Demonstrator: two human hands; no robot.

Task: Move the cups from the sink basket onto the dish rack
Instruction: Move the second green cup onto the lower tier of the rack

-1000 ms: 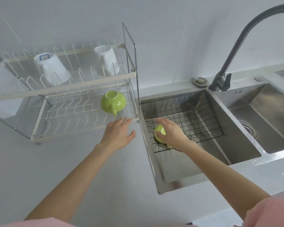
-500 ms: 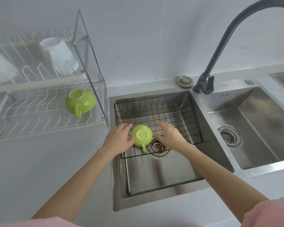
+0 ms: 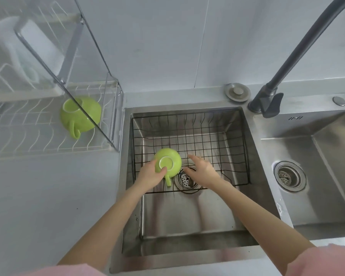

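A green cup (image 3: 170,161) lies upside down in the black wire sink basket (image 3: 217,136), its handle pointing toward me. My left hand (image 3: 150,174) grips the cup's left side, thumb on its base. Just to the cup's right, my right hand (image 3: 201,171) hovers with fingers spread and holds nothing. On the lower tier of the white dish rack (image 3: 28,124) at the left, a second green cup (image 3: 82,114) sits upside down. A white cup (image 3: 24,44) stands blurred on the rack's upper tier.
The basket sits in the left steel sink bowl (image 3: 187,216), over its drain (image 3: 185,179). A second bowl (image 3: 317,166) lies to the right. A dark faucet (image 3: 287,60) arches over from the back. A metal plug (image 3: 237,92) rests on the rim behind the sink.
My left hand moved from the counter into the basket and took hold of the green cup. My right hand let go of the cup and drew off to the right.
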